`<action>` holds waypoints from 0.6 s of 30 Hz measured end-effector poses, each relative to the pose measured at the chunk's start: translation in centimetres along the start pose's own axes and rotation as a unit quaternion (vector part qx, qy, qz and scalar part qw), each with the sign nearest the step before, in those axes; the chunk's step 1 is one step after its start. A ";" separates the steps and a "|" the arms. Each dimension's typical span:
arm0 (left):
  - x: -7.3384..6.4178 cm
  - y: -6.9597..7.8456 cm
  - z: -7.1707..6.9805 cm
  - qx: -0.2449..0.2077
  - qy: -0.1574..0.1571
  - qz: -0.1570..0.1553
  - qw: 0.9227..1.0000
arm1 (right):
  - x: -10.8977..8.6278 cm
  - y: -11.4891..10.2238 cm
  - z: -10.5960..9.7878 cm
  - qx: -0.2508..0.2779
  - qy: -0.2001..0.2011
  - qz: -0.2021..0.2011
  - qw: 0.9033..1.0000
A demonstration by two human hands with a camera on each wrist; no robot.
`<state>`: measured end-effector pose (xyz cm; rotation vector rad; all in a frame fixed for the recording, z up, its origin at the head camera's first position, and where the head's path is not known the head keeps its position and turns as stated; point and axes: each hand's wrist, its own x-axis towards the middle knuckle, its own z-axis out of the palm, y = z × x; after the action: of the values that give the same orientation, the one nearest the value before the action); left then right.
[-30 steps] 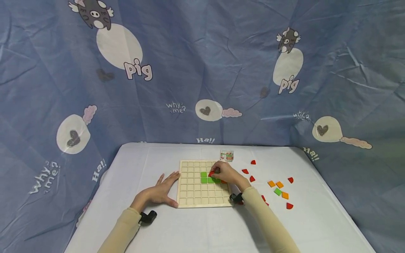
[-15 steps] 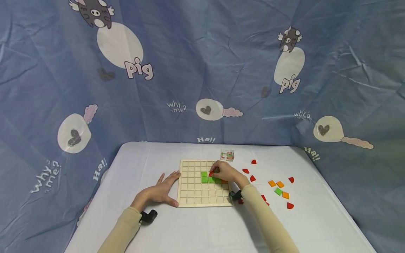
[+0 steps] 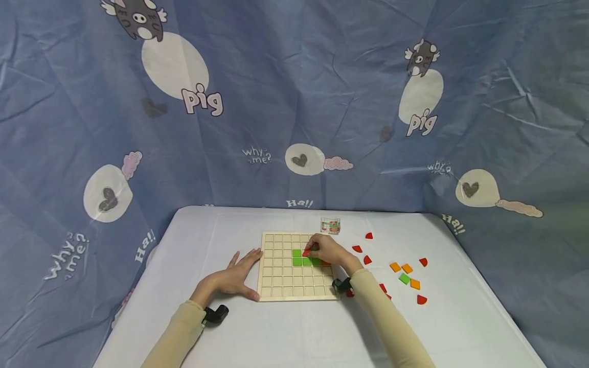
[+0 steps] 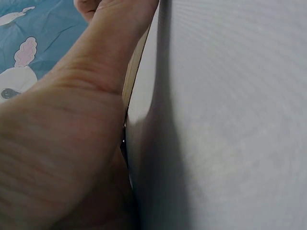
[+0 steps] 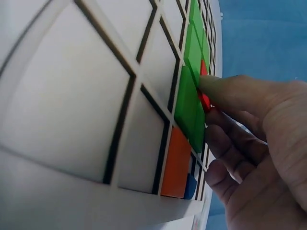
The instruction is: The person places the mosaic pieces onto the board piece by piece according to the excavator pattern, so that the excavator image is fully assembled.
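A pale wooden grid board (image 3: pixel 282 279) lies on the table. My left hand (image 3: pixel 232 276) spreads its fingers along the board's left edge, thumb at the near corner and fingertips at the side. My right hand (image 3: pixel 325 249) is over the upper right part of the board, thumb and finger pinching a red quarter-circle tile (image 5: pixel 205 99). That tile is at a cell beside the green square tiles (image 3: pixel 297 261), which form an L with several in a row. An orange tile (image 5: pixel 175 165) sits at the row's right end, partly behind my hand in the head view.
Several red quarter-circle tiles (image 3: pixel 357 249) are scattered right of the board. Farther right lie orange square tiles (image 3: pixel 395 267) and a loose green tile (image 3: pixel 404 278). A small printed card (image 3: pixel 330 226) is behind the board. A patterned blue cloth (image 3: pixel 257 102) hangs behind the table.
Both hands stay almost where they were. The red tile shifts only slightly between the right thumb and finger, at the same cell.
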<state>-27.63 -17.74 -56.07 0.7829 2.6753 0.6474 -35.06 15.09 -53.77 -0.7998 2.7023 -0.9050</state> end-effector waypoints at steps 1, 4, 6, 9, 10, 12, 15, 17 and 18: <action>0.0 0.0 0.0 -0.001 -0.001 0.002 1.000 | 0.1 0.1 0.0 0.000 -0.001 -0.001 1.000; -0.1 0.0 -0.1 -0.005 -0.004 0.005 1.000 | 0.2 0.4 0.1 -0.007 -0.001 -0.009 1.000; -0.1 0.0 -0.2 -0.005 -0.004 0.007 1.000 | 0.2 0.6 0.2 -0.010 0.001 -0.018 1.000; -0.2 0.1 -0.2 -0.001 0.000 0.006 1.000 | 0.3 0.7 0.3 -0.017 0.007 -0.038 0.999; -0.1 0.1 -0.2 -0.001 0.001 0.005 1.000 | 0.3 0.7 0.2 -0.020 0.009 -0.041 0.999; -0.1 0.0 -0.1 -0.001 0.003 0.004 1.000 | 0.2 0.5 0.1 -0.015 0.005 -0.034 0.999; 0.0 -0.1 -0.1 -0.001 0.002 0.002 1.000 | 0.0 0.2 -0.4 0.010 0.004 -0.014 1.000; 0.1 -0.1 0.0 -0.001 0.000 0.002 1.000 | -0.4 0.2 -0.9 0.035 0.010 -0.004 0.999; 0.1 -0.2 0.0 -0.002 0.000 0.003 1.000 | -0.5 0.3 -1.1 0.042 0.018 -0.004 0.999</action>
<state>-27.77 -17.81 -56.17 0.7902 2.6717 0.6524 -35.10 16.13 -53.06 -0.7854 2.6735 -1.0368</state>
